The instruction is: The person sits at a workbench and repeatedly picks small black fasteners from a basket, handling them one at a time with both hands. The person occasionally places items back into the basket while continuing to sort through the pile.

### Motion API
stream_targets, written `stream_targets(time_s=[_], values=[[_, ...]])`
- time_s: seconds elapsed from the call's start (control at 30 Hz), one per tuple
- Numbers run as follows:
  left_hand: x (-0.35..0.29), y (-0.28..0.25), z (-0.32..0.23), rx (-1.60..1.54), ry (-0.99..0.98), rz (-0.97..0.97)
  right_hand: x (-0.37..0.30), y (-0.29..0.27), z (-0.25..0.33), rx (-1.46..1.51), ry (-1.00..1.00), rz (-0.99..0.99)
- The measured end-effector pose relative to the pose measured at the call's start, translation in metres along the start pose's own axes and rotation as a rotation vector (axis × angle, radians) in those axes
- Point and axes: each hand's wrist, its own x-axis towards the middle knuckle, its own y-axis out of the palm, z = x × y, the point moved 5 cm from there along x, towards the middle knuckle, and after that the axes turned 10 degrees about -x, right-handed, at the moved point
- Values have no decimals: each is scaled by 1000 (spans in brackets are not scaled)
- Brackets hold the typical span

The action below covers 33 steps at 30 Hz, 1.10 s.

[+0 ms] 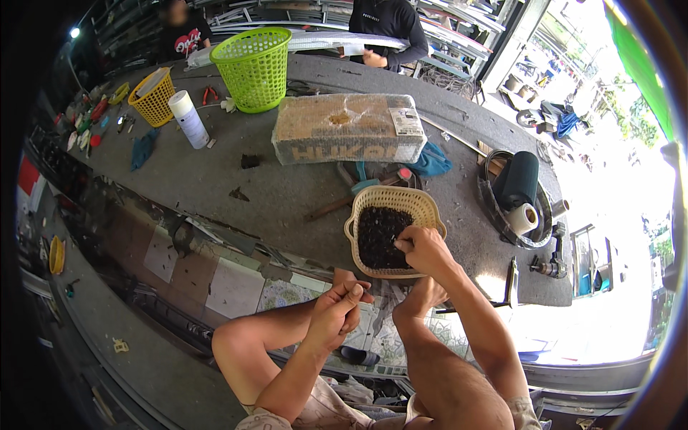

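Note:
A cream plastic basket [432, 213] with side handles stands at the near edge of the grey worktable [215, 183]. Many small black pieces [378, 233], too small to name, fill its bottom. My right hand [424, 251] reaches over the basket's right side, its thumb and fingers pinched together just above the pieces; what they hold, if anything, is hidden. Lower and to the left, in front of the table edge, my left hand [337, 312] is closed with the thumb on top. Its curled fingers hide whatever lies inside.
Behind the basket are a hammer [337, 204] and a wrapped cardboard box [347, 129]. A green basket [251, 70], spray can [188, 120] and yellow basket [153, 99] stand farther left. At right lie a round black tray [494, 222] with rolls and a drill [550, 265]. Two people [387, 32] [185, 32] are across the table.

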Motion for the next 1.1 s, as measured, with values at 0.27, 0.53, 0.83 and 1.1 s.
stream_targets(time_s=[0.27,0.53,0.83,1.1], values=[[0,-3,-1,-27,-13,-63,-9,-8,5,60,-16,-159],[3,6,-3,-93,61,22,-45,-12,26,422,11,-187],[-1,11,3,-39,101,-18,-69,9,66,677,-16,55],[-2,17,3,56,156,-82,-76,6,66,690,-65,18]])
